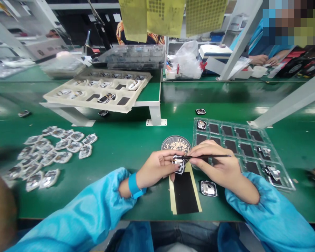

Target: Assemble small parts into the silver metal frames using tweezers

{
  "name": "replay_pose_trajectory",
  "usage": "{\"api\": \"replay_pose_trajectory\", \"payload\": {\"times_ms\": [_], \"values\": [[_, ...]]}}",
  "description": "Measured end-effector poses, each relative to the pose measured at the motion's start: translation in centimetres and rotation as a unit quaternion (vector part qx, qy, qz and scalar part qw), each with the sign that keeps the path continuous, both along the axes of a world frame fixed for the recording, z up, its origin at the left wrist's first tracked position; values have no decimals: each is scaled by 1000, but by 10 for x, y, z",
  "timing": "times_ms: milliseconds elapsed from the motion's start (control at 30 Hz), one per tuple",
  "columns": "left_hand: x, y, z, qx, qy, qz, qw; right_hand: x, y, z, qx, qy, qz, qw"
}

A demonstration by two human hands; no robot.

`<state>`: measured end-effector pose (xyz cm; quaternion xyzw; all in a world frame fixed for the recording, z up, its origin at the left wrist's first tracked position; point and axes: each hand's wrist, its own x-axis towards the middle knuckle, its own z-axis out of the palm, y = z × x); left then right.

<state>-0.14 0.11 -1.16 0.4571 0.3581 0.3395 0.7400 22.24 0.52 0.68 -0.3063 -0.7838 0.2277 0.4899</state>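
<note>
Between thumb and fingers, my left hand grips a small square watch-like case with its inside parts showing. My right hand pinches dark tweezers, whose tips meet the upper edge of the case. Below the hands a black pad edged with yellow tape lies on the green table. Another open case rests to the right of the pad. Just beyond my hands stands a round dark dish full of tiny pale pieces, its near side partly covered by my fingers.
On the right lies a clear compartment tray with several parts. Many wrapped pieces cluster at the left. A beige tray sits on a raised stand. One case lies farther back. Other people's arms show at both sides.
</note>
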Motion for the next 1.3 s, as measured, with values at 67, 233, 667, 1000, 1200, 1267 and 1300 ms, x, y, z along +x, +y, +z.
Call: {"api": "replay_pose_trajectory", "payload": {"times_ms": [67,233,667,1000,1200,1267,1300], "values": [[-1,0,-1,4,8,5,1000,-1,0,1,23,-10,0,1000],[-1,0,-3,17,34,22,999,-4,-1,3,62,-26,-8,998],[-1,0,-2,19,24,20,999,-4,-2,-2,30,6,-12,999],[3,-2,-5,45,51,33,997,-10,-7,-4,-70,65,-63,993],[3,-3,-14,92,122,41,987,-11,-8,-5,-126,91,-104,982],[3,-3,-12,93,140,43,985,-10,-8,-2,-134,137,-92,977],[3,-3,-10,94,150,44,983,-8,-7,1,-135,166,-82,973]]}}
